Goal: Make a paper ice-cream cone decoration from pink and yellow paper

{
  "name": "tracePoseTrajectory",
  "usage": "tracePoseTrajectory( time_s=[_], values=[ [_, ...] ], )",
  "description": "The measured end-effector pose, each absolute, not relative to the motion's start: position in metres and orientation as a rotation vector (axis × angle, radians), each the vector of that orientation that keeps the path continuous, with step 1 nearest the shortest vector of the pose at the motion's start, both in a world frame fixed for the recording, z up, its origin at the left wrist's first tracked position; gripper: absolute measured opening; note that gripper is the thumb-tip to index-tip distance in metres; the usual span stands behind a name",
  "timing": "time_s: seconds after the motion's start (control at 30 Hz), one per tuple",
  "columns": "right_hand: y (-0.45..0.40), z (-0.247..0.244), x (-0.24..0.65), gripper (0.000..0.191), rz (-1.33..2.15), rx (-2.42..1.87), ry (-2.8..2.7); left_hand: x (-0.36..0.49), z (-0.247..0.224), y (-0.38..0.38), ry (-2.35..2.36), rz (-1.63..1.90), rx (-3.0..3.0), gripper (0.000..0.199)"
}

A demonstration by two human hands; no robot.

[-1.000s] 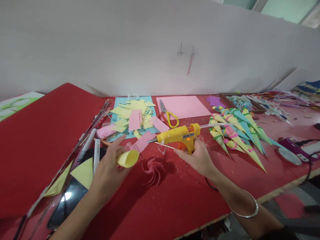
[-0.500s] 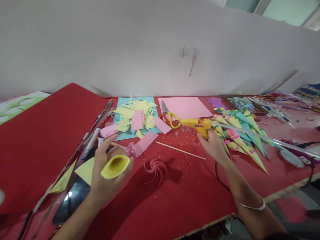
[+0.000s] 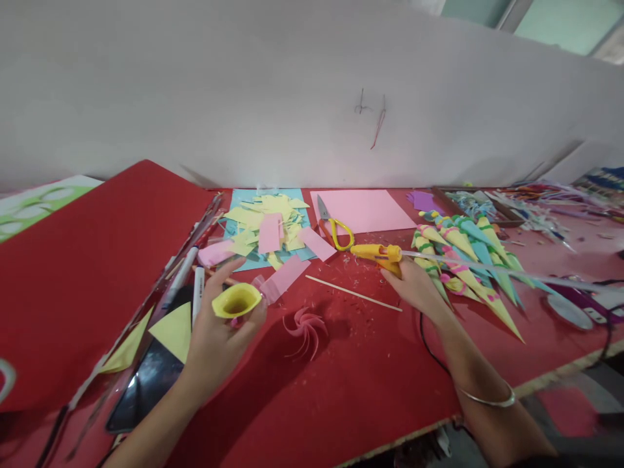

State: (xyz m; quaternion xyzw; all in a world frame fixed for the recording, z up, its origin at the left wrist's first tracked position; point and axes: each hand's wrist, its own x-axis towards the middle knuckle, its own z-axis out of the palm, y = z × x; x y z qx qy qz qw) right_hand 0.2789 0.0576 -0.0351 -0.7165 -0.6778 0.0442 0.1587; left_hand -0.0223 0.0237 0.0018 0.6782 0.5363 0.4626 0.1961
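My left hand [image 3: 212,348] is wrapped round a yellow paper cone [image 3: 236,300], whose open mouth faces up towards me. A bit of pink shows just under its rim. In my right hand [image 3: 419,286] is a yellow hot glue gun [image 3: 376,253], its nozzle pointing left. A long clear glue stick [image 3: 480,263] runs out of its back to the right. Between my hands a pink curled paper swirl [image 3: 305,329] rests on the red table [image 3: 370,383]. Behind it lies a thin wooden stick [image 3: 353,293]. Yellow-handled scissors [image 3: 342,235] lie just beyond the nozzle.
Yellow and pink paper scraps [image 3: 270,224] cover a blue sheet. A pink sheet [image 3: 365,211] lies by the wall. Several decorated paper cones [image 3: 468,250] are piled right of my right hand. Markers [image 3: 180,278] and a black phone [image 3: 146,393] sit at left.
My left hand has moved slightly right, and the cone's mouth has tipped more upward. The glue gun has shifted a little left and down in my right hand.
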Motion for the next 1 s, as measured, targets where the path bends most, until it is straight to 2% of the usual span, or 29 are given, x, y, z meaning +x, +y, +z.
tracePoseTrajectory(
  time_s=[0.3,0.5,0.67,0.77,0.87,1.0],
  values=[
    [0.055,-0.028,0.277,0.026,0.14,-2.043,-1.955,-0.02,-0.006,0.028,1.468,1.1,1.659,0.05],
    [0.054,-0.023,0.274,0.031,0.03,-2.146,-1.992,-0.021,-0.008,0.038,1.466,1.041,1.602,0.026],
    [0.041,-0.017,0.27,0.04,-0.173,-2.247,-2.075,-0.023,-0.008,0.038,1.415,1.012,1.572,0.028],
    [0.02,-0.01,0.265,0.03,-0.248,-2.282,-2.106,-0.024,-0.009,0.038,1.404,1.024,1.533,0.03],
    [-0.001,0.005,0.251,0.021,-0.116,-2.119,-2.169,-0.023,-0.009,0.039,1.397,1.015,1.537,0.033],
    [-0.01,0.023,0.216,0.016,0.475,-1.433,-2.267,-0.021,-0.009,0.038,1.41,0.946,1.583,0.037]
  ],
)
